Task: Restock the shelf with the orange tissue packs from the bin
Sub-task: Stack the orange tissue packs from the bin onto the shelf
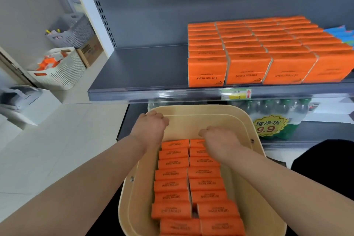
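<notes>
Nearest, the bin (254,188), beige, its near edge cut off by the bottom of the frame. Packs (206,184) fill it in two columns running away from the camera, each lying flat with its long axis left-right. Print reads upside down from here. Lowest packs blurred and partly cropped.

Both forearms reach in from the bottom corners. Left hand (151,127) is at the bin's far-left corner, fingers curled down over the far end of the left column; fingertips hidden, so cannot tell whether it grips a pack or just rests there. Right hand (218,138) sits over the far end of the right column, fingers curled under and out of sight; grip likewise cannot be told. Far third of the bin floor is bare.

Beyond the bin, a lower shelf holds shrink-wrapped bottles (277,109) with a yellow burst tag (270,125), mostly hidden by the shelf lip above.

Next up, the grey shelf (138,71). Stocked packs (268,50) stand in four rows on its right half, running front to back, faces toward the aisle, print inverted. Left half bare. Blue packs (342,33) at far right, cut off by the frame edge.

Far left on the floor: a white basket (61,74) with orange items, contents unclear.
</notes>
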A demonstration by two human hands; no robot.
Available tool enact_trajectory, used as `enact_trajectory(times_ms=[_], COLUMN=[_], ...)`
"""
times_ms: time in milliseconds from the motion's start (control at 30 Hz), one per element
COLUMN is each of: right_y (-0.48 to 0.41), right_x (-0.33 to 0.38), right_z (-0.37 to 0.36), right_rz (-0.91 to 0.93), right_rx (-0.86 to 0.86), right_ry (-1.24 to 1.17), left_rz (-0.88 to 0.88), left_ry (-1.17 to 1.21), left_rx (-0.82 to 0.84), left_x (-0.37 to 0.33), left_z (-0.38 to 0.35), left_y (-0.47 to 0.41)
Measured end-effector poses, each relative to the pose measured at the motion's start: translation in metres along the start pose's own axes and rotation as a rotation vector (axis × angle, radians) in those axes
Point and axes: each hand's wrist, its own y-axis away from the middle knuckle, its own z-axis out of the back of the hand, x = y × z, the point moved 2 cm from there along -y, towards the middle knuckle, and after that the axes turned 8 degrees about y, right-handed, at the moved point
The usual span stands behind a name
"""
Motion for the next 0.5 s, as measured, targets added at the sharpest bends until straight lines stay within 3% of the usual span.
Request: enact_trajectory(times_ms=[267,500], right_y=[-0.036,-0.021], right_x=[-0.008,0.01], right_z=[-0.021,-0.045], right_rz=[0.037,0.085], right_rx=[0.083,0.28], right_ry=[-0.04,-0.087], left_rz=[-0.187,-0.24], left_ry=[0.02,0.116], left_rx=[0.227,0.52], left_x=[-0.01,-0.02], left_z=[-0.008,-0.038], left_y=[-0.055,-0.04])
